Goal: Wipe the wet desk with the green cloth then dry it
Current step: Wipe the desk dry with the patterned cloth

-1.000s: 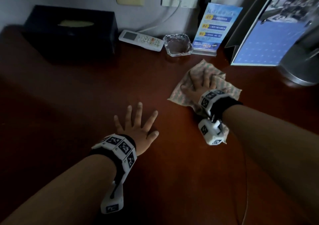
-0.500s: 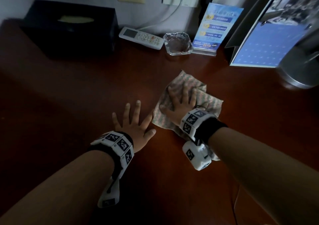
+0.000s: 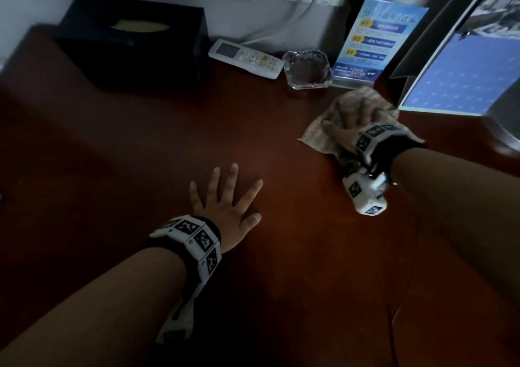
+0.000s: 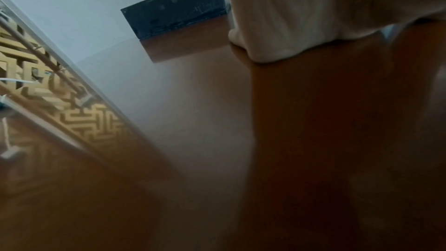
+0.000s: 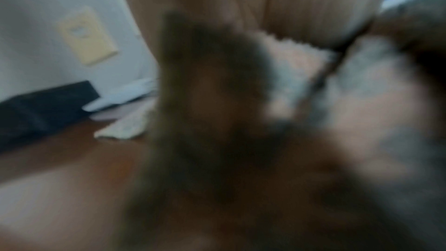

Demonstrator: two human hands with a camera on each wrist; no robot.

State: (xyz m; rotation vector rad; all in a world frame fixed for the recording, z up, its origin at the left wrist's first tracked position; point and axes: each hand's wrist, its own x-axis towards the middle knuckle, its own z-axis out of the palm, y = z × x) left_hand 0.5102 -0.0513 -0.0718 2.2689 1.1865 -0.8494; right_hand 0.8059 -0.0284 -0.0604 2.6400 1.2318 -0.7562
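The pale green patterned cloth (image 3: 320, 134) lies crumpled on the dark red-brown desk (image 3: 140, 155) at the back right, close to the blue sign stand. My right hand (image 3: 356, 113) presses flat on the cloth with straight fingers. My left hand (image 3: 225, 197) rests palm down on the bare desk near the middle, fingers spread, well apart from the cloth. In the right wrist view the picture is blurred; a corner of the cloth (image 5: 125, 129) shows on the desk. The left wrist view shows the desk top (image 4: 193, 121) under my palm.
Along the back wall stand a black tissue box (image 3: 135, 40), a white remote (image 3: 244, 58), a glass ashtray (image 3: 306, 69) and a blue sign stand (image 3: 377, 43). A tilted calendar (image 3: 461, 79) and a metal base (image 3: 506, 124) stand at the far right.
My right hand pulled the cloth toward me and to the left, then pushed it back out to the far right beside the sign stand. My left hand has stayed flat in place.
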